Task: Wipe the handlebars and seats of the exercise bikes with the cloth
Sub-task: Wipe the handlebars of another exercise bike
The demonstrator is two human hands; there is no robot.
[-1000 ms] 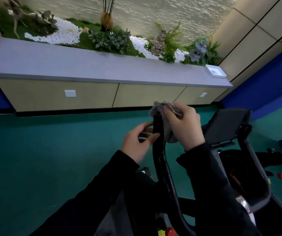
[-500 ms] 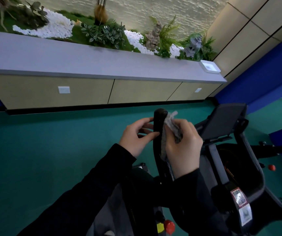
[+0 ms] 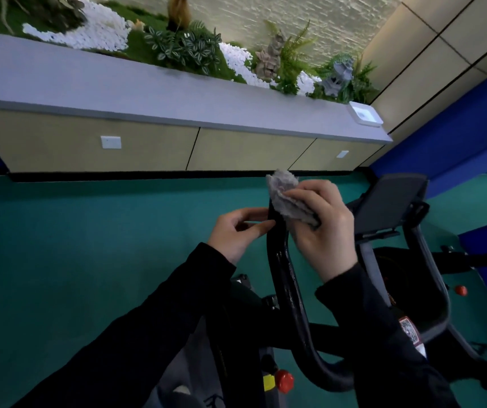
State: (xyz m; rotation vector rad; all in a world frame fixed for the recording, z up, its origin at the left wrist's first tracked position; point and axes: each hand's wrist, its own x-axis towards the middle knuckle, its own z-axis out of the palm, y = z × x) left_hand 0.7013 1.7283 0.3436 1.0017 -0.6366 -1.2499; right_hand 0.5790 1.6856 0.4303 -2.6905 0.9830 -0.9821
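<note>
Head view, single frame. My right hand (image 3: 321,231) grasps the grey cloth (image 3: 285,195), thumb and fingers curled round it; the cloth is bunched, pressed against the right side of the upper end of the black handlebar (image 3: 286,278), with a crumpled tuft sticking up above my fingers and over the bar's tip. My left hand (image 3: 236,231) is on the opposite side of the same bar, just below the tip: thumb and fingertips meet the bar and pinch it lightly, the other fingers loosely bent. Both sleeves are black. The handlebar runs from my hands down toward me, then curves right at the bottom into a loop. To the right of my right hand stands the bike's dark console panel (image 3: 389,201), tilted, on its post. A red knob (image 3: 284,381) with a yellow tag beside it sits low on the frame between my forearms. The bike stands on green floor (image 3: 89,245). Beyond it runs a long grey ledge (image 3: 118,83) with beige panels beneath, a planted strip with white pebbles (image 3: 95,28) behind, and a white tray (image 3: 365,113) at its right end.
</note>
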